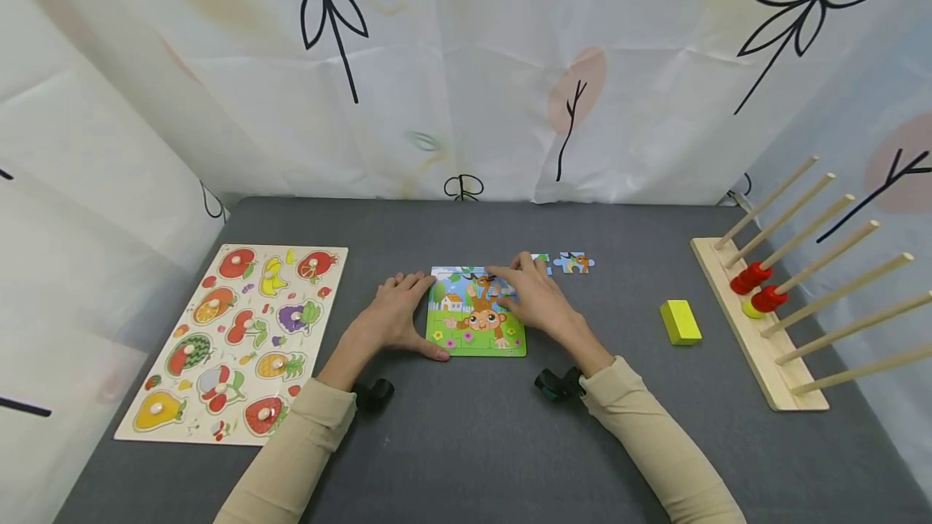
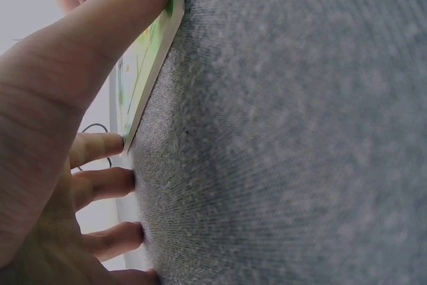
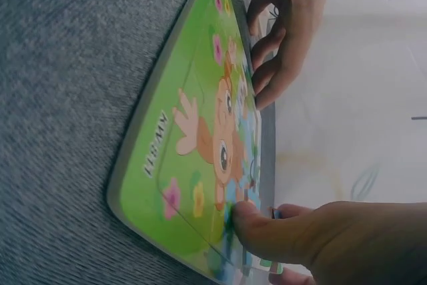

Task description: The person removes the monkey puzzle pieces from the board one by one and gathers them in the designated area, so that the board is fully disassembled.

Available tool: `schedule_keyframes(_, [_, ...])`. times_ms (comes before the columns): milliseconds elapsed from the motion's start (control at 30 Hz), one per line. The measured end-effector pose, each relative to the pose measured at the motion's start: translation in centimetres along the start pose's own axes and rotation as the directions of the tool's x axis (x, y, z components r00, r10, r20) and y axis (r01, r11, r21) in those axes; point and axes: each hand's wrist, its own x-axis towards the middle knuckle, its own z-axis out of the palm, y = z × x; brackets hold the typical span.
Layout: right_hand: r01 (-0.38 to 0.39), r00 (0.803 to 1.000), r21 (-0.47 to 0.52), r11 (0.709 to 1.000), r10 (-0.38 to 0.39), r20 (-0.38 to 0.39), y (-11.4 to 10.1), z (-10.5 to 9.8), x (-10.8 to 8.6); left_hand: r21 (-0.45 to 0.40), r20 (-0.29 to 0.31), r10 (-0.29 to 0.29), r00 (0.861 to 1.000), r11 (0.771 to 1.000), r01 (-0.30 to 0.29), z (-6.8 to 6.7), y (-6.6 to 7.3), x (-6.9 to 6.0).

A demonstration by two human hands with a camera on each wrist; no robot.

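Observation:
A monkey jigsaw puzzle [image 1: 473, 334] with a green border lies on the grey table. My left hand [image 1: 396, 310] is spread along its left side, thumb at the near corner and index finger by the far corner. At the puzzle's upper right, my right hand [image 1: 540, 297] pinches a small puzzle piece between thumb and fingers; most of that piece is hidden. In the right wrist view the right thumb [image 3: 257, 228] sits low over the board [image 3: 150, 185]. Loose beyond the right hand lie a blue piece with orange [image 1: 574, 263] and another piece [image 1: 542, 259], partly covered.
To the left is a fruit peg board [image 1: 251, 297]. A yellow block [image 1: 680, 322] lies on the right, near a wooden rack [image 1: 772, 362] with upright pegs carrying red and yellow beads [image 1: 768, 299]. A patterned white curtain [image 1: 473, 87] hangs behind the table.

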Motion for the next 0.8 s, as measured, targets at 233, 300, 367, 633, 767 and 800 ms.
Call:
schedule_keyframes(233, [-0.021, 0.999, -0.034, 0.999, 0.022, 0.026, 0.18, -0.46, 0.32, -0.002, 0.002, 0.004, 1.000, 1.000, -0.004, -0.10, 0.10, -0.08])
schedule_keyframes(300, [-0.014, 0.999, -0.049, 0.999, 0.015, 0.032, 0.27, -0.62, 0.32, 0.000, 0.001, 0.005, 1.000, 1.000, -0.005, -0.11, 0.11, -0.10])
schedule_keyframes(367, [-0.007, 0.999, -0.062, 0.998, 0.009, 0.036, 0.30, -0.72, 0.32, 0.001, 0.002, 0.005, 1.000, 1.000, -0.005, -0.13, 0.11, -0.12])
schedule_keyframes(633, [0.028, 1.000, -0.115, 0.993, -0.027, 0.008, 0.33, -0.77, 0.18, 0.000, -0.003, 0.009, 1.000, 1.000, -0.009, -0.14, 0.08, -0.10])
schedule_keyframes(767, [0.064, 0.998, -0.122, 0.990, -0.066, -0.018, 0.51, -0.85, -0.06, -0.001, -0.003, 0.010, 1.000, 1.000, -0.010, -0.13, 0.05, -0.08])
schedule_keyframes(800, [0.072, 0.997, -0.122, 0.990, -0.076, -0.024, 0.61, -0.88, -0.09, -0.002, -0.003, 0.010, 1.000, 1.000, -0.010, -0.12, 0.04, -0.07])
